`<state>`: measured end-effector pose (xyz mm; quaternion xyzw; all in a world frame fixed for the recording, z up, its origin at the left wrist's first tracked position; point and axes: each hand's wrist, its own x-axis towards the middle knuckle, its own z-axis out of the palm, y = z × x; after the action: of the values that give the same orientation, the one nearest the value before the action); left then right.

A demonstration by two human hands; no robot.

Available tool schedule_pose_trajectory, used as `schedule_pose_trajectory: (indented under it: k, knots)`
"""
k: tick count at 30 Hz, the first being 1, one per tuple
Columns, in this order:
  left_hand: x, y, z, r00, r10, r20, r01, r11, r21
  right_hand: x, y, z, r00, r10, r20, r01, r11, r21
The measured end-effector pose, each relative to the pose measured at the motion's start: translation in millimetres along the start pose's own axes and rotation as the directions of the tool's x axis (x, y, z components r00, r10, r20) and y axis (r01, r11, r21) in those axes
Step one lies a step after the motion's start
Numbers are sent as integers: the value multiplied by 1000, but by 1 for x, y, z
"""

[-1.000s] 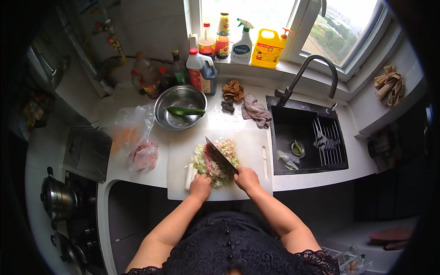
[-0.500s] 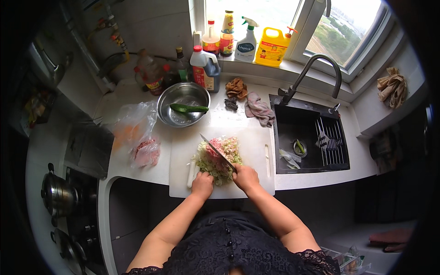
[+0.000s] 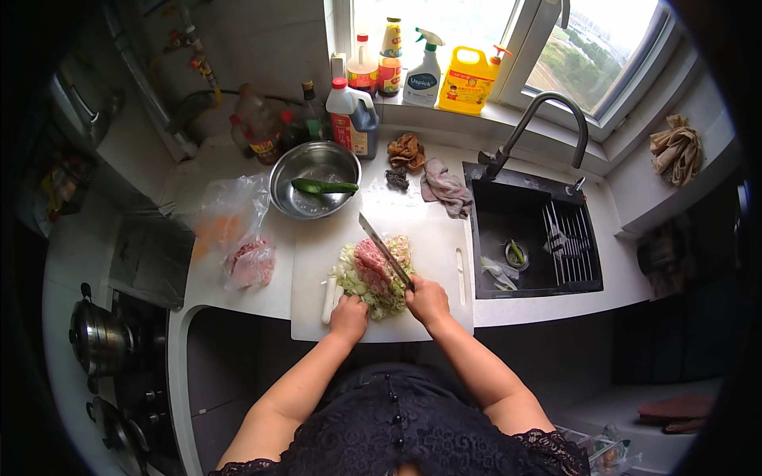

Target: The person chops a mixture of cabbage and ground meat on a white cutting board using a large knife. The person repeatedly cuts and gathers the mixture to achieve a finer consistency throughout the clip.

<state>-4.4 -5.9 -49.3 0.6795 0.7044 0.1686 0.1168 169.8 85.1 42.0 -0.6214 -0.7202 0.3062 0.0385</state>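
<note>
My right hand [image 3: 429, 301] is closed round the handle of a kitchen knife [image 3: 382, 247]. Its blade slants up and away to the left, over a pile of chopped pale-green vegetable [image 3: 387, 305] with pink raw meat [image 3: 369, 262] in the middle. My left hand [image 3: 349, 317] rests with curled fingers at the near left edge of the pile; whatever is under its fingertips is hidden. Beside it lies a white stalk piece [image 3: 328, 301]. Everything sits on a white cutting board [image 3: 436, 238].
Behind the board stands a steel bowl [image 3: 278, 194] with a green cucumber-like vegetable [image 3: 324, 186]. Bagged meat [image 3: 250, 262] lies at the left, cloths [image 3: 445, 187] at the back. A black sink [image 3: 500, 210] with a faucet [image 3: 586, 143] is at the right. Bottles [image 3: 353, 119] line the back.
The knife blade has risen and shifted right, away from the middle of the pile, and more of the meat shows. My left hand has stayed nearly in place.
</note>
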Motion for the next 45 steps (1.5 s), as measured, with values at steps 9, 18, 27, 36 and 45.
schedule_pose_trajectory:
  k: [9,18,27,36,45]
  knots:
    - [1,0,0,1000,-1,-10,0,1000,-25,2,10,14,1000,-19,-1,19,999,36]
    - [2,-3,1,1000,14,-24,-14,1000,-2,-4,3,2,999,-27,39,26,999,22]
    - [4,-1,-2,1000,0,1,0,1000,-12,-5,12,7,999,-53,-8,53,997,50]
    - [3,-1,-3,1000,-10,-1,10,1000,-12,-1,16,12,999,-28,17,28,999,19]
    - [2,2,-7,1000,1,-5,-1,999,-53,-4,12,1,1000,-13,24,13,1000,3]
